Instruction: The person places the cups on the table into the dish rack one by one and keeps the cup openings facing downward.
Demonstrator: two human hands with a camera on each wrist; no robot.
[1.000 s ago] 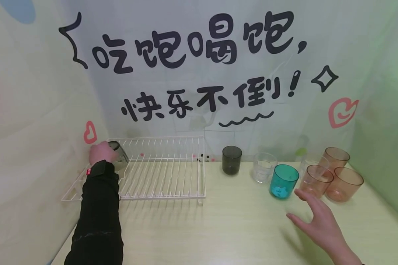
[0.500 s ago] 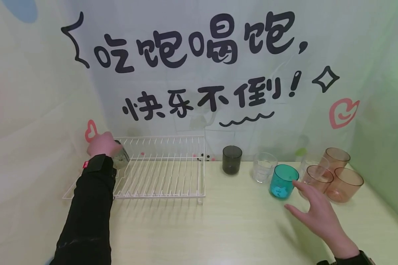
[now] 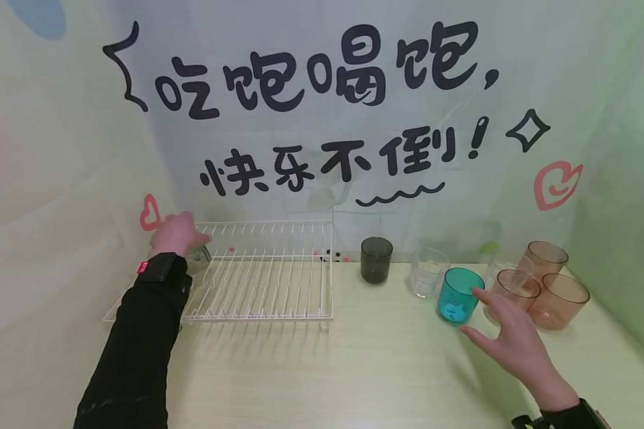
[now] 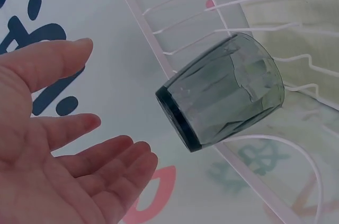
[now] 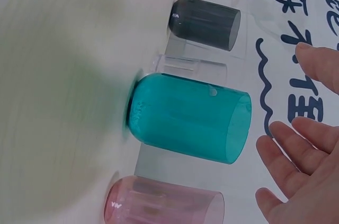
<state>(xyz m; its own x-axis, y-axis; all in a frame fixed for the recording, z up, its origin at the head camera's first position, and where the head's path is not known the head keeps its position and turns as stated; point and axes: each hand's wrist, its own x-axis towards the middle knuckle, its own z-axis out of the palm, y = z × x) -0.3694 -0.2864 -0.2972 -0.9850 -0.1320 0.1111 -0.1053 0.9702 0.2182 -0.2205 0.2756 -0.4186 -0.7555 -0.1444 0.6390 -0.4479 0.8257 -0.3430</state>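
Grey tumbler (image 4: 228,94): in wire rack (image 3: 260,319)
Left hand (image 3: 176,235): uncurled, beside rack
Right hand (image 3: 515,351): uncurled near teal tumbler (image 5: 185,118), rack's right

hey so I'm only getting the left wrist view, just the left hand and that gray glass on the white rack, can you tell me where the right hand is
Observer: The right hand is beside the teal cup, over at the right.
Operator: Okay, is it touching that cup?
Observer: No, the right wrist view shows a gap between its fingers and the cup.
Operator: And what's the first cup past my side?
Observer: A dark gray cup, standing upright on the table just right of the rack.
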